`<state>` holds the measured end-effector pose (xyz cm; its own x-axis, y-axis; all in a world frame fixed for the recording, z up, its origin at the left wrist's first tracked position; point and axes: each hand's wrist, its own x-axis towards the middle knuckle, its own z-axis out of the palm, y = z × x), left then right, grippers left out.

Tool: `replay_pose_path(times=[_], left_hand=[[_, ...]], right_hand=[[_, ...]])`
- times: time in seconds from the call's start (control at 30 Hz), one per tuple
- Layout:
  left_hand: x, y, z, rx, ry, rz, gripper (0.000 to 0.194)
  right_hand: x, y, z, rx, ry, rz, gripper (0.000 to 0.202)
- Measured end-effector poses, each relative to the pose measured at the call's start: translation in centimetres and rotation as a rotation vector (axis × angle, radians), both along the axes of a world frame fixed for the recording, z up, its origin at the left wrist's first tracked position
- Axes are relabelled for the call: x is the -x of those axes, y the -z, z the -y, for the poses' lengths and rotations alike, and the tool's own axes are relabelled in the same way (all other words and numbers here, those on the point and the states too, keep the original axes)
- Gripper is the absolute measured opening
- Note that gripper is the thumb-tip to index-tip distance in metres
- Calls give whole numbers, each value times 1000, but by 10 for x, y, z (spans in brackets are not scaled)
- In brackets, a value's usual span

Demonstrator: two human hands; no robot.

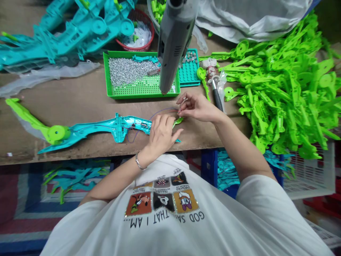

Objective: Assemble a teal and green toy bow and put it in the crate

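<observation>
A turquoise toy bow shell [93, 127] lies across the table near its front edge, inner side up, with thin wires and small metal parts inside. A green arm with a round hub [58, 133] is joined at its left end. My left hand [163, 133] lies over the shell's right part, fingers bent over it and thumb out to the side, covering that section. Beside it, a bit of a green piece [178, 122] shows. My right hand [196, 107] is just above and to the right, its fingertips pinching thin wires [174, 110] that run toward the shell.
A grey power screwdriver [174, 46] hangs over the green tray [141, 95] of screws. A turquoise tray [189, 73] holds small round parts. Near it lies a black-handled tool [217, 96]. Green parts [293, 85] pile up right; turquoise shells [66, 39] lie back left beside a red basket [149, 23].
</observation>
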<state>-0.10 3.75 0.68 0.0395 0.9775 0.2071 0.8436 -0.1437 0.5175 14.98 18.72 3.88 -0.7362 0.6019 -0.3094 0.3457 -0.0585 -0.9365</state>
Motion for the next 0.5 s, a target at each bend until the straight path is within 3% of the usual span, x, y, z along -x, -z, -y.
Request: replay_pose_path(times=[0.1,0.33,0.5], left_hand=[[5,3,5,51,29,-69,12],[35,5,16,73,140,5,23],[34,-2,23,70,66,-120,21]], right_hand=[[0,3,-5,-69,-71,49,38],[15,17,17,-28,-137,45,35],[25,16,24,-60,-169,51,33]])
